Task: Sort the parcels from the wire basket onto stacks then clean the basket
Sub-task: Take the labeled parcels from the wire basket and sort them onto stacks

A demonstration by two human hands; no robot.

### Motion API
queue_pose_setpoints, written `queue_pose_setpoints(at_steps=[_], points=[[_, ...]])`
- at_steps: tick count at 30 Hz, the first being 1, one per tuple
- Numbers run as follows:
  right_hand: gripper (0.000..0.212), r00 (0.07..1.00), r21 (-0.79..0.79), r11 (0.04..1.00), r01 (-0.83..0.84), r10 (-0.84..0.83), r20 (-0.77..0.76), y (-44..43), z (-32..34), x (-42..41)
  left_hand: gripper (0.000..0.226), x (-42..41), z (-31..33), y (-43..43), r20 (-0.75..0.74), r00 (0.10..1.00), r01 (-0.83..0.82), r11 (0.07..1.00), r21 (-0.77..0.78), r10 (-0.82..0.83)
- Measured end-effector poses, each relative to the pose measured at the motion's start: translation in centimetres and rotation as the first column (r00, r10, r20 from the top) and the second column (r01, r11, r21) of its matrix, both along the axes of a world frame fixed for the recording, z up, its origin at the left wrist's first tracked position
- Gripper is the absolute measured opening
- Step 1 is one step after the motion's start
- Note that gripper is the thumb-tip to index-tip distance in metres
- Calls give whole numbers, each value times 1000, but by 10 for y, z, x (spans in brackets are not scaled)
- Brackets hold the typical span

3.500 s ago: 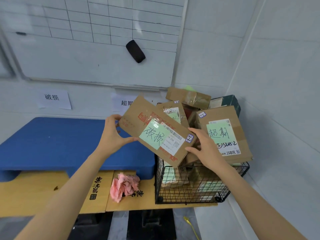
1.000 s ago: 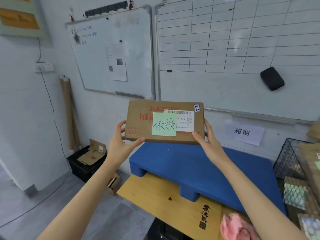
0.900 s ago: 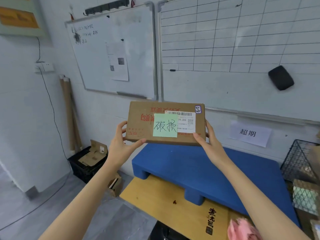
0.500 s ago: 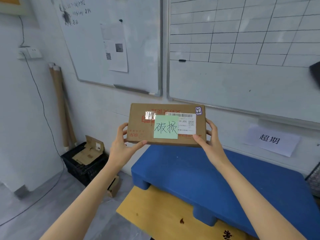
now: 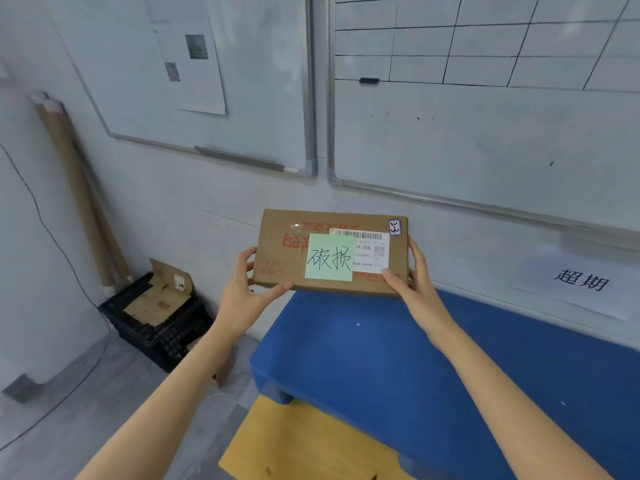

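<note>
I saw a blue pallet [image 5: 398,358] lower right, a black crate [image 5: 162,327] lower left (cardboard scraps inside). Centre frame, the parcel [image 5: 284,251] sat between left hand [image 5: 242,292] and right hand [image 5: 415,285], each gripping one end.

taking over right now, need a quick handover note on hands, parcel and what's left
Left hand: grips the parcel at its left end.
Right hand: grips its right end.
Parcel: held level over the far left end of the blue platform, not yet set down; green note reads 破损.
Wire basket: out of view.
Done: nothing stacked on the visible platform.
Left: place this parcel, probably away from the 超期 sign, sort the rest, clean the basket.
</note>
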State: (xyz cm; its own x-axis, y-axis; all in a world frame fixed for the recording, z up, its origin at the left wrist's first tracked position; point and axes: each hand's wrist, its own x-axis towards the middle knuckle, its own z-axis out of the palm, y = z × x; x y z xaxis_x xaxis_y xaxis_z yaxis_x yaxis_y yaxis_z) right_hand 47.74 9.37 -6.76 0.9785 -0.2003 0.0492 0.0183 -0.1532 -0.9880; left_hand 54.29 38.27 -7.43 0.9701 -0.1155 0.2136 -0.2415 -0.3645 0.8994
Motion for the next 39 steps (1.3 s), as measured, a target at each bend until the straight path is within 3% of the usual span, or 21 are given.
queue_pose_setpoints(at_steps=[12, 18, 22, 27, 39], points=[[60, 961, 96, 957, 274, -268, -74, 6, -50, 32, 88, 76, -46, -6, -104, 979, 180, 982, 62, -173], [62, 897, 98, 900, 425, -403, -182, 0, -75, 43, 88, 117, -70, 0, -18, 983, 177, 921, 347, -182], [62, 848, 100, 859, 501, -465, -256, -8, -92, 53, 88, 134, -81, -2, 67, 974, 146, 821, 552, -218], [62, 817, 70, 845, 529, -485, -313, -20, -110, 72, 88, 151, -96, -8, 121, 955, 113, 706, 699, -272], [60, 777, 90, 814, 573, -506, -375, -39, -127, 135, 84, 184, -112, -16, 97, 946, 130, 637, 760, -308]])
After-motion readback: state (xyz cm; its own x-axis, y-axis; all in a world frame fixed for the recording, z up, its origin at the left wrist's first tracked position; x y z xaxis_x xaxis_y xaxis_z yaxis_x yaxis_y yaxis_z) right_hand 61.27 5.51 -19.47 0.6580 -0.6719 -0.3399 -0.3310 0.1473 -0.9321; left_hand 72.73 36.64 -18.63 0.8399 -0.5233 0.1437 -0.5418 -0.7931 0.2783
